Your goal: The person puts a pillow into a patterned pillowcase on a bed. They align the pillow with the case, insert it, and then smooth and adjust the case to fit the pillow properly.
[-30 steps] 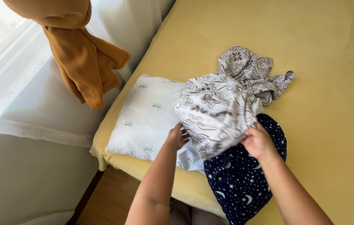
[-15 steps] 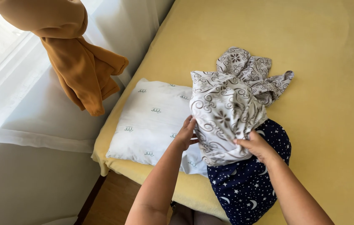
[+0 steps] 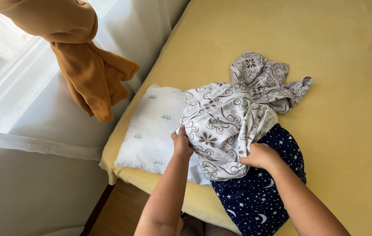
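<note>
The left hand point(image 3: 181, 144) is closed on the left edge of a white pillowcase with a brown scroll and flower pattern point(image 3: 225, 126); its fingertips are tucked under the fabric and cannot be seen. The right hand point(image 3: 260, 156) grips the lower right part of the same cloth, fingers curled into the folds, with only the knuckles and back of the hand visible. The pillowcase lies bunched on a yellow bed sheet point(image 3: 347, 87), its far end crumpled toward the middle of the bed. It overlaps the right edge of a white pillow point(image 3: 151, 126) and covers the upper part of a dark blue fabric with stars and moons point(image 3: 260, 196), whose lower end is cut off by the frame. Whether anything sits inside the pillowcase cannot be determined. An ochre garment point(image 3: 89, 74) hangs at upper left, its top out of frame, before a white curtain point(image 3: 15, 65).
</note>
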